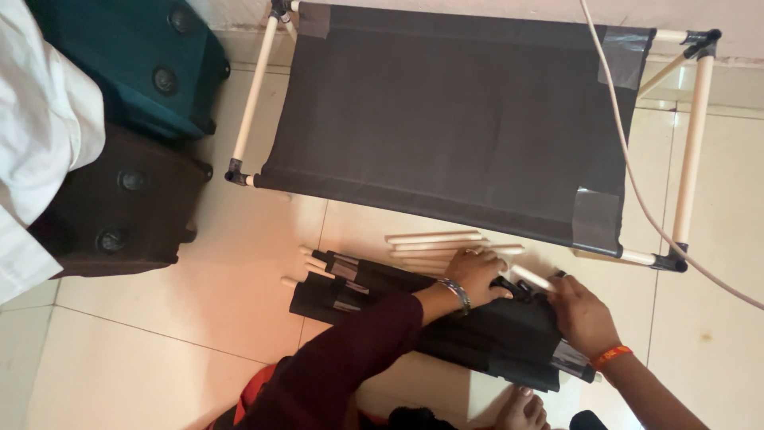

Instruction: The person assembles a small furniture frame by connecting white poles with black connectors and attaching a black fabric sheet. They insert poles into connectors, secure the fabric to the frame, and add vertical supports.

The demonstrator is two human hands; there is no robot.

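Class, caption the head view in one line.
Both hands, left and right, press on folded black fabric beside white rods.

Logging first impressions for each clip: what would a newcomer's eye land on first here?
Probably the big dark fabric shelf stretched on a white tube frame, filling the upper middle of the tiled floor. Just below it, the left hand and right hand rest on a folded bundle of black fabric and white rods. Two suitcases stand at upper left.

The left hand (476,275) covers part of the folded black fabric bundle (446,318); its fingertips are hidden behind the loose white rods (446,243). The right hand (583,317) conceals the bundle's right end. The teal suitcase (135,56) and white cloth (36,135) are cut off by the picture's edges.
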